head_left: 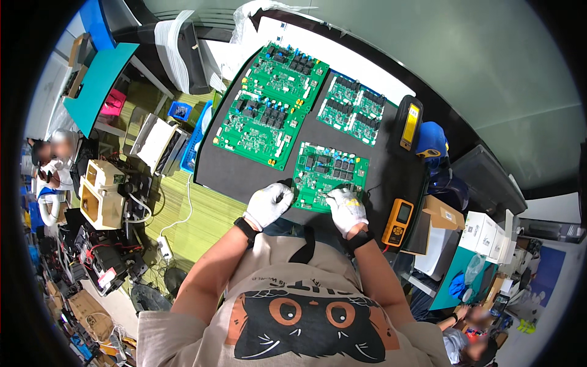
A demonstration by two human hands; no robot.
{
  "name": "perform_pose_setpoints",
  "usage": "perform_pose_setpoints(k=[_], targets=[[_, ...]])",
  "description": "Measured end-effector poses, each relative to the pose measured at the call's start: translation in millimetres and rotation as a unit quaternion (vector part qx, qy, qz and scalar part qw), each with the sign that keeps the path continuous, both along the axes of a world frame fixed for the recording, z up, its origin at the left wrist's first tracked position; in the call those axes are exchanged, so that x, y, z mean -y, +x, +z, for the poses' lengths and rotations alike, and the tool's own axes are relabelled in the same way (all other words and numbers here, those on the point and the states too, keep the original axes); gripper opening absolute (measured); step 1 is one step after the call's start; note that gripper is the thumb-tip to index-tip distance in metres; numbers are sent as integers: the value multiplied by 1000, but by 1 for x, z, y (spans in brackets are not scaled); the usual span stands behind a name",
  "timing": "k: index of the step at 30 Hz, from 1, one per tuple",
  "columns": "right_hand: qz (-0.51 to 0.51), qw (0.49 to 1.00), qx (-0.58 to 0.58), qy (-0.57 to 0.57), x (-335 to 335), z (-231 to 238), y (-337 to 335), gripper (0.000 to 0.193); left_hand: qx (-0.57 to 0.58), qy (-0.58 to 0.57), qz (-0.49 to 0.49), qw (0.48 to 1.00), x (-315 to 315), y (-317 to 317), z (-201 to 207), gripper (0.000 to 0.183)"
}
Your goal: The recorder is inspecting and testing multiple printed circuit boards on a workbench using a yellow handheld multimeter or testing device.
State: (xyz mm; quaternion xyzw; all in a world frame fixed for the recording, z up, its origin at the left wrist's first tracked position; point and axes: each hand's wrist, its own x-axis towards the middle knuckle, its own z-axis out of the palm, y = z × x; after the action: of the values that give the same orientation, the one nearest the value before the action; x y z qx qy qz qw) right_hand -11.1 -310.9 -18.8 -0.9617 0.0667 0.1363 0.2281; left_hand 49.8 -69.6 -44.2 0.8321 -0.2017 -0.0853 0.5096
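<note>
A single green circuit board (318, 177) lies flat on the dark mat in front of me, with black square and blue parts on its far half. My right hand (347, 211), in a white glove, is over its near right part, fingers pinched together. A small thin light-coloured thing at the fingertips is too small to name. My left hand (269, 205), gloved too, is curled closed beside the board's near left corner. Whatever it may hold is hidden. Beyond lie a larger green circuit-board panel (262, 131) and a panel of smaller boards (353, 110).
An orange handheld meter (398, 221) lies right of my right hand. Behind it stand a black and yellow device (409, 125) and a blue round object (431, 139). An open cardboard box (443, 214) sits at the right edge. Blue baskets (194, 144) are left of the table.
</note>
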Motion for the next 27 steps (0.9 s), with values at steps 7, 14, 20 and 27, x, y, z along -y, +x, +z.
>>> perform_pose_setpoints(k=[7,14,20,27], targets=[[9,999,10,31,3,2,1,27,5,-10,-3,1000,-1,0,-3,15],[-17,998,36,44,-3,6,0,28,-42,-7,-2,999,-3,-2,-3,16],[-62,997,5,46,-23,13,0,27,-122,-18,14,992,2,2,-5,18],[-42,993,54,97,-21,3,2,23,-265,-99,6,959,-1,7,2,26]])
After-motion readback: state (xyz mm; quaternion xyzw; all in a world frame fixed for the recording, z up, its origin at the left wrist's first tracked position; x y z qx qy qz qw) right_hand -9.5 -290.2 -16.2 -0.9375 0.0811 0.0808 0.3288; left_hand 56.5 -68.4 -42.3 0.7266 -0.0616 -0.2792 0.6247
